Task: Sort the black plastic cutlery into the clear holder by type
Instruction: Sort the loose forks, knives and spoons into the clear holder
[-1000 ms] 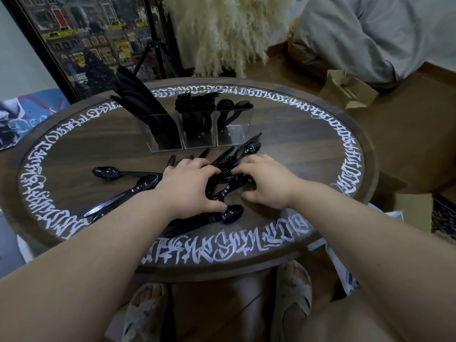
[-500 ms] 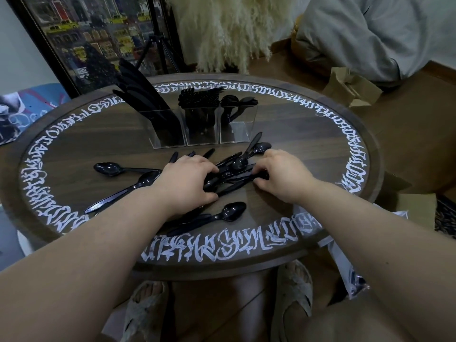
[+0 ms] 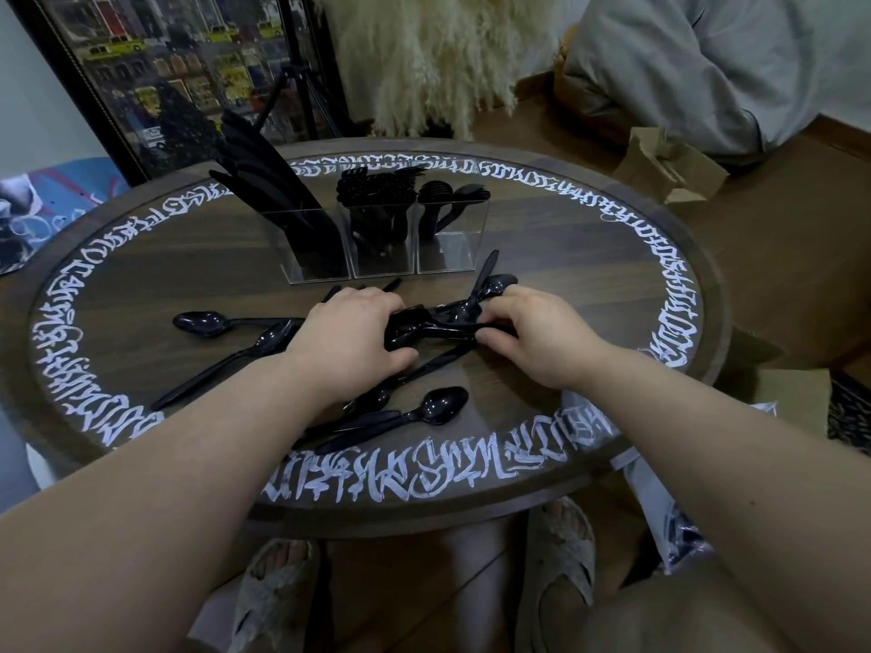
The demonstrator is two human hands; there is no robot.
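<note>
Both my hands grip one bundle of black cutlery (image 3: 438, 325) mid-table: left hand (image 3: 351, 339) curled over its left end, right hand (image 3: 535, 334) pinching the right. Bundle count unreadable. Clear holder (image 3: 384, 242) sits just beyond, three compartments: knives left, forks middle, spoons right. Three loose spoons (image 3: 226, 322) lie clear; others overlap.

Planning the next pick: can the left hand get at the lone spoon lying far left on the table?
Probably yes: the spoon lies uncovered beside the left hand, though that hand now grips the cutlery bundle.
</note>
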